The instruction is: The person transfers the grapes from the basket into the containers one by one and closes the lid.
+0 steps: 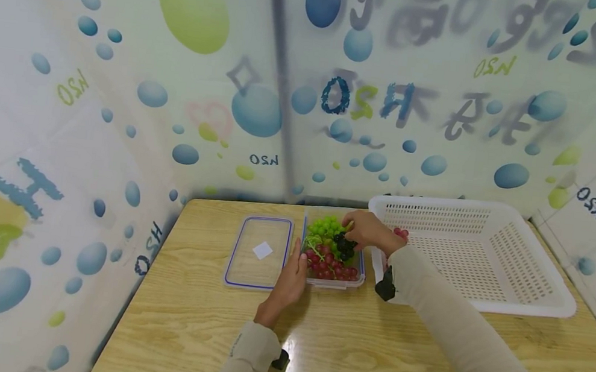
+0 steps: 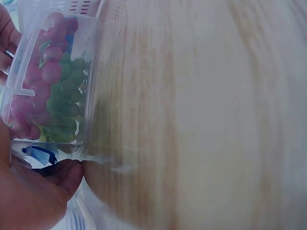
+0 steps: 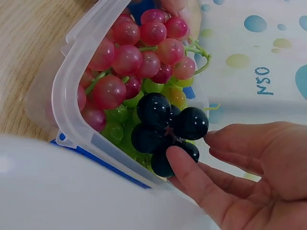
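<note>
A clear plastic container point(image 1: 335, 284) with a blue seal stands on the table. In it are red grapes point(image 3: 127, 60), green grapes point(image 1: 326, 226) and a bunch of black grapes point(image 3: 170, 124). My right hand point(image 1: 367, 229) reaches over the container's right side and pinches the black grapes between thumb and fingers, above the green ones. My left hand point(image 1: 293, 273) grips the container's left side, its thumb by the rim; the left wrist view shows its fingers point(image 2: 69, 175) bent at the container's corner. The far fingertips of the left hand are partly hidden.
A clear lid point(image 1: 245, 268) with a blue edge and a white square lies left of the container. To the right stands a large white perforated basket point(image 1: 515, 297), with some red grapes point(image 1: 401, 233) at its left end. Patterned curtains point(image 1: 219, 105) enclose the wooden table point(image 1: 190, 332).
</note>
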Demonstrator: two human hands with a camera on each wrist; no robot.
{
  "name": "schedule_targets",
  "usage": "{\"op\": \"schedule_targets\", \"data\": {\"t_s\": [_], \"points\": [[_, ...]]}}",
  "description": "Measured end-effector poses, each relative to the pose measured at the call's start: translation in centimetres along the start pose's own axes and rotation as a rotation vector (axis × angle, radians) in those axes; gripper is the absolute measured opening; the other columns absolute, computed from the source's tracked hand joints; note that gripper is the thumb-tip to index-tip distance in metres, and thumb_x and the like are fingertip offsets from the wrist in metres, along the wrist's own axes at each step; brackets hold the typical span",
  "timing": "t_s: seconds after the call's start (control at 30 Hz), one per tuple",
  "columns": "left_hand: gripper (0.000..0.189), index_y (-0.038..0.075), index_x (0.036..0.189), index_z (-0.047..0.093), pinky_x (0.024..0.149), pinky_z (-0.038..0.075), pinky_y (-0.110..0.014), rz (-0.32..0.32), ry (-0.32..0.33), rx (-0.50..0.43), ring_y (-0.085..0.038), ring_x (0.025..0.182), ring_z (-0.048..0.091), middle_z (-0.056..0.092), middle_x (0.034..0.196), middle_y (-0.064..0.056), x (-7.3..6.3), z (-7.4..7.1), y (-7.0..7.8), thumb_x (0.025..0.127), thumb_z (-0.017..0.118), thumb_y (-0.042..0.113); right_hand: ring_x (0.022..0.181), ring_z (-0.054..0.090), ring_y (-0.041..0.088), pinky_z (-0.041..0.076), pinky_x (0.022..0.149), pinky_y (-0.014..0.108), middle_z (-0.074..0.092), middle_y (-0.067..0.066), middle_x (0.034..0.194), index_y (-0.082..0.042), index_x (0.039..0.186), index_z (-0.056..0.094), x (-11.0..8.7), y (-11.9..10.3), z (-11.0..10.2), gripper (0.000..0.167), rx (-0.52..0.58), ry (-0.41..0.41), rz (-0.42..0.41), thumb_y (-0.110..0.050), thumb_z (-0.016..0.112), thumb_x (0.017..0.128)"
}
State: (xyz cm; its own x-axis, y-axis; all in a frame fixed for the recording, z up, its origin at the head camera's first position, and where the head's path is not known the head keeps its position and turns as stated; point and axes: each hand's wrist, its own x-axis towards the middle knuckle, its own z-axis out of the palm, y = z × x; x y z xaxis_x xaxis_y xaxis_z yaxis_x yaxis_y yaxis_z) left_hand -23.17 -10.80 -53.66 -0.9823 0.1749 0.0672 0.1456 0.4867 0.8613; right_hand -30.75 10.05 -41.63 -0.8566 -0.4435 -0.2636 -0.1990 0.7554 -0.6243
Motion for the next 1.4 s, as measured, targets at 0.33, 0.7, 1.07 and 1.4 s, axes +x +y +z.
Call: {"op": "schedule_targets", "data": {"t_s": [0.33, 0.7, 1.07, 1.4], "points": [[0.06, -0.003, 0.157, 0.001, 0.119, 0.02, -0.056, -0.002, 0.0, -0.003, -0.041, 0.149, 0.018, 0.011, 0.163, -0.024, -0.2, -0.1, 0.1, 0.111, 0.019, 0.032, 0.102, 0.068, 0.04, 0.061, 0.075, 0.04, 0.06, 0.032, 0.128, 0.008, 0.131, 0.056, -0.5, 1.0, -1.0, 0.035, 0.098, 0.103, -0.036, -0.005, 0.052, 0.099], [0.06, 0.001, 0.158, 0.001, 0.12, 0.019, -0.054, -0.028, -0.003, -0.007, -0.037, 0.15, 0.016, 0.007, 0.165, -0.019, -0.2, -0.2, 0.2, 0.111, 0.019, 0.032, 0.104, 0.065, 0.04, 0.06, 0.074, 0.042, 0.061, 0.032, 0.123, 0.008, 0.127, 0.058, -1.2, 2.0, -2.4, 0.035, 0.107, 0.232, -0.017, -0.007, 0.048, 0.097], [0.059, 0.0, 0.158, 0.001, 0.12, 0.02, -0.054, -0.031, 0.005, -0.001, -0.038, 0.15, 0.017, 0.009, 0.164, -0.02, -0.2, -0.2, 0.3, 0.111, 0.02, 0.029, 0.104, 0.064, 0.04, 0.057, 0.077, 0.043, 0.064, 0.029, 0.119, 0.007, 0.123, 0.061, -1.2, 3.4, -3.0, 0.035, 0.015, 0.315, 0.019, -0.008, 0.05, 0.094], [0.059, 0.0, 0.158, 0.001, 0.12, 0.02, -0.054, -0.028, 0.0, -0.008, -0.038, 0.15, 0.016, 0.007, 0.165, -0.019, -0.2, -0.1, 0.3, 0.111, 0.02, 0.03, 0.089, 0.062, 0.033, 0.052, 0.064, 0.032, 0.064, 0.029, 0.114, 0.008, 0.121, 0.059, -1.4, 5.5, -3.1, 0.036, -0.026, 0.348, 0.097, -0.008, 0.052, 0.09]]}}
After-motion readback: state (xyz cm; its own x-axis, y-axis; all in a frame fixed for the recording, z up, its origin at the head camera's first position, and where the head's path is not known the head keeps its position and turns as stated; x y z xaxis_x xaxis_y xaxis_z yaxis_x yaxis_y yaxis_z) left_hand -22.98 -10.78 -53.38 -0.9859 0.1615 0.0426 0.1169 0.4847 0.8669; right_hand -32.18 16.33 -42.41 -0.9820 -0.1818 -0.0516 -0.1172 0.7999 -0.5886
